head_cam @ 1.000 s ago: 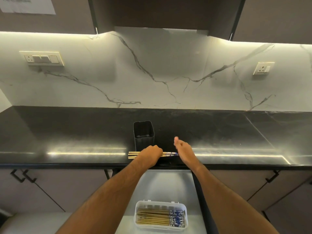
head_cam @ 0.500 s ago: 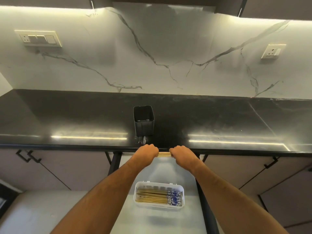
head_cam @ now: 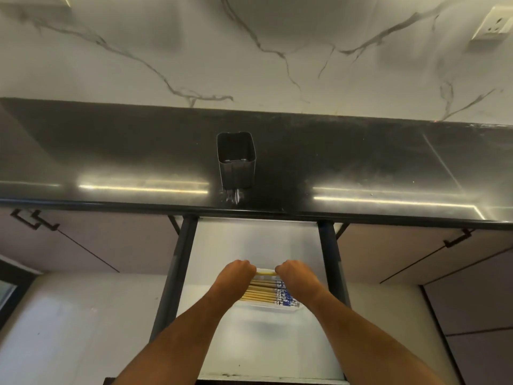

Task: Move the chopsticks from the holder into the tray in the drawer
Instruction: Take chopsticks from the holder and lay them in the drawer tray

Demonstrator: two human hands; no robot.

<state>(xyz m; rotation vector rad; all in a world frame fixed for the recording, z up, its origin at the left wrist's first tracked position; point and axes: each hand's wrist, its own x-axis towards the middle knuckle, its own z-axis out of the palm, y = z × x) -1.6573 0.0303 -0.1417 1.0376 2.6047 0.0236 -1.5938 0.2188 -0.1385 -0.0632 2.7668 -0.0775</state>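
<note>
Both hands, left hand (head_cam: 236, 270) and right hand (head_cam: 291, 270), are clamped on opposite ends of a chopstick bundle (head_cam: 266, 272), held level, probably to match those lying below them in the tray (head_cam: 266, 307). The holder (head_cam: 236, 159) (apparently empty) stands beyond the hands on the worktop (head_cam: 111, 151).

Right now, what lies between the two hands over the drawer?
In the head view, a short yellow stretch of held chopsticks bridges the left hand and right hand, above the tray.

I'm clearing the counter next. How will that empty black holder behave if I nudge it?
The tall, narrow black metal holder likely tips rather than slides: its height far exceeds its base. Empty, it is probably light. The glossy black countertop looks slick, so a low push may slide it.
</note>
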